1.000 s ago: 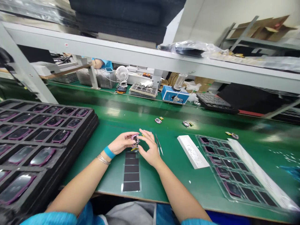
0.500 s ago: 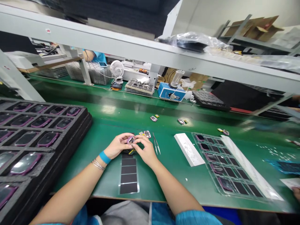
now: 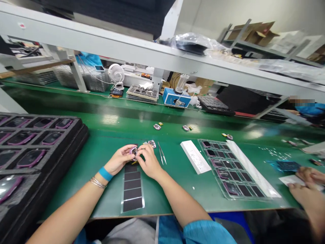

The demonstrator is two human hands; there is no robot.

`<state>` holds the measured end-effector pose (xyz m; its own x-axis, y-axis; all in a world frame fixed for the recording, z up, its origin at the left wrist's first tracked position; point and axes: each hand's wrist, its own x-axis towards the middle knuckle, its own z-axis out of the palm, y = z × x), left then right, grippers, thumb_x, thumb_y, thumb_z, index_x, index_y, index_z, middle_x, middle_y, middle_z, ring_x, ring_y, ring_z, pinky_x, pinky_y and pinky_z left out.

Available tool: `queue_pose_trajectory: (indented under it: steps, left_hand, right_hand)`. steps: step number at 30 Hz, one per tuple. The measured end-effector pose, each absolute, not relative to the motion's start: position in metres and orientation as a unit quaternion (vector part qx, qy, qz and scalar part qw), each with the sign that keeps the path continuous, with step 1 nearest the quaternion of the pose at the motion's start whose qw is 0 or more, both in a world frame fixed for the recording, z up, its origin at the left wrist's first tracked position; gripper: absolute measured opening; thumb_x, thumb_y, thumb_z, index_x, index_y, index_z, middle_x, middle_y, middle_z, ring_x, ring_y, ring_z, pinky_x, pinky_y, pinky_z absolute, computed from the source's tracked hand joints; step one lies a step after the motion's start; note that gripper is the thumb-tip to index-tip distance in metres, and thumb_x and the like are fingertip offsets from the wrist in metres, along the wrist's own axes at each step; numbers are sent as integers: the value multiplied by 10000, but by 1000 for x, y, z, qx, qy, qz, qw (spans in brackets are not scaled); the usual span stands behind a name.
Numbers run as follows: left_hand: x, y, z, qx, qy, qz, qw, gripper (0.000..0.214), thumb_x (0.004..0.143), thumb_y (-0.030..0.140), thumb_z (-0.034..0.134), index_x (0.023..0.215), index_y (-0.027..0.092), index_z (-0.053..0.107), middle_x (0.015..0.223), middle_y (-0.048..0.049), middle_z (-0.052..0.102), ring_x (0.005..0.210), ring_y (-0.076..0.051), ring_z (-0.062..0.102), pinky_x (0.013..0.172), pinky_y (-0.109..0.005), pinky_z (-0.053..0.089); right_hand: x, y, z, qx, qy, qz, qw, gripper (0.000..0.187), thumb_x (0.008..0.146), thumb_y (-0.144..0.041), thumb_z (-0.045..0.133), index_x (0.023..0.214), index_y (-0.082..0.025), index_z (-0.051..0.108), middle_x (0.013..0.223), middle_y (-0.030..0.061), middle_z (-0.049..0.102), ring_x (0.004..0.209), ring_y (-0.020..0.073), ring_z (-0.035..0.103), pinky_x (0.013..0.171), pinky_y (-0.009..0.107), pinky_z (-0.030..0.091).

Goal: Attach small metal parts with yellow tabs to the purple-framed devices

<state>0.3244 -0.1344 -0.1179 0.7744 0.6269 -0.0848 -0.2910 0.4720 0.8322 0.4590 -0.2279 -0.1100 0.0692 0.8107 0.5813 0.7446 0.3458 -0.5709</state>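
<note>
Between the thumb and fingers of my left hand [image 3: 118,162] is a small purple watch case [image 3: 133,151], its open inside turned up and showing parts. My right hand [image 3: 150,163] has thumb and forefinger pinched together at the case's right side; what lies between those fingertips is too small to make out. Just behind my right fingers lies another opened watch case [image 3: 152,143]. Metal tweezers [image 3: 161,154] rest on the green mat right of my right hand. Below my hands, a clear strip of black rectangular stickers [image 3: 132,192] lies on the mat.
Stacked black foam trays [image 3: 50,162] of purple-framed watches stand at left. A white block [image 3: 195,157] and a clear tray [image 3: 231,171] lie at right. Several opened cases, one a watch case [image 3: 157,126], sit farther back. A co-worker's hands [image 3: 308,181] are at far right.
The whole view has swung to the right, so more of the co-worker's hands shows. My hands stay together at the watch case, with little change in grip.
</note>
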Motion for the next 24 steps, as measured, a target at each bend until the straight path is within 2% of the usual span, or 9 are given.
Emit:
queue_pose_trajectory:
  steps: [4,8,10,12,14,16,18,20,24]
  left_hand:
    - [323,-130,-119,414,225,289,834,494,589,203,844,1032,142,633,944,-74,667,825,-165,634,706,-224,534]
    - [324,-126,-119,398,226,293,839,551,562,213,862,1050,145,615,955,-85,671,865,-205,648,711,-243,543]
    - [324,-125,-119,398,214,291,843,550,571,202,856,1058,151,608,949,-82,673,864,-210,652,713,-248,545]
    - [324,-125,-118,399,201,287,847,545,581,194,850,1065,158,603,953,-80,673,863,-211,656,711,-247,544]
    - [325,-126,-118,399,191,284,851,534,579,195,851,1052,160,607,963,-78,671,863,-213,657,716,-250,543]
    - [325,-127,-118,400,182,283,852,514,565,200,858,1018,152,619,965,-81,671,867,-221,657,726,-258,540]
    - [325,-128,-118,405,173,281,853,497,555,198,862,990,143,628,950,-85,673,865,-227,657,736,-266,537]
    - [326,-129,-118,413,163,276,852,492,555,194,860,987,140,632,941,-92,675,859,-229,657,742,-272,533]
    - [327,-131,-118,419,152,280,850,477,559,179,855,984,147,642,927,-81,676,807,-189,656,723,-250,528]
  right_hand:
    - [479,-232,-90,-578,-667,-54,468,87,857,-195,496,791,-176,550,937,72,568,955,179,507,886,336,409]
    - [555,-267,-64,-713,-426,-154,536,107,781,-237,538,708,-172,583,791,51,625,781,177,582,767,297,445]
    - [601,-293,-59,-818,-273,-97,497,79,725,-236,591,707,-166,623,714,42,641,677,186,599,691,291,450]
    - [637,-313,-60,-895,-205,-19,395,59,659,-156,602,623,-161,648,645,60,640,687,228,614,717,324,442]
    - [653,-318,-65,-916,-176,-9,361,110,644,-123,576,560,-142,645,643,110,643,755,286,620,756,377,433]
    - [643,-305,-70,-900,-190,-39,390,132,686,-167,558,619,-132,667,748,137,664,848,297,611,806,395,426]
    - [609,-281,-75,-834,-269,-38,480,169,733,-260,569,754,-139,685,868,116,673,884,254,608,828,362,441]
    - [561,-256,-82,-701,-401,71,586,225,732,-344,616,832,-151,675,883,84,676,826,207,622,777,315,481]
    - [480,-228,-102,-602,-494,225,586,163,732,-330,633,758,-170,658,782,44,676,715,170,636,701,276,515]
